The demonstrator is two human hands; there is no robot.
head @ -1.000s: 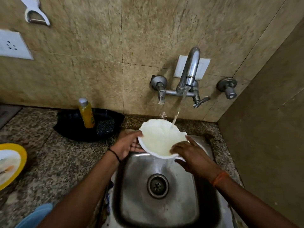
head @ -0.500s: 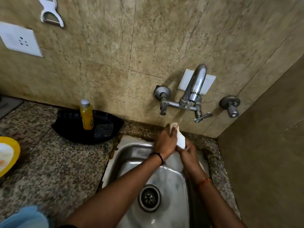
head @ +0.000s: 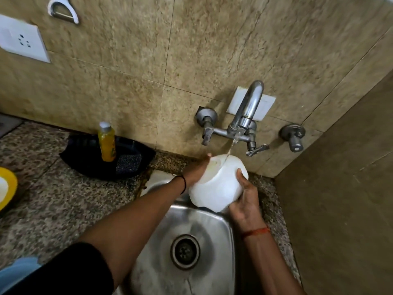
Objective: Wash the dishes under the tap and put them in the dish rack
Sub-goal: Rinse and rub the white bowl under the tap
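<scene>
Beige tiled wall (head: pixel 212 50) behind, speckled granite countertop (head: pixel 53 199) on the left, stainless steel sink basin (head: pixel 204 226) with round drain (head: pixel 185 251) below. Chrome wall-mounted tap (head: pixel 244 118) runs a thin stream onto the white round bowl (head: pixel 219 186), held over the back of the sink with its outside toward the camera. Left hand (head: pixel 196 170) grips the bowl's left side, fingers behind its rim; right hand (head: pixel 244 201) grasps the right side, thumb on the outside. Black shallow tray (head: pixel 106 158) at the wall holds a yellow soap bottle (head: pixel 107 143) and dark scrub pad (head: pixel 128 163). Yellow-rimmed plate (head: pixel 8 187) at the left edge. White socket plate (head: pixel 23 42) on the wall
</scene>
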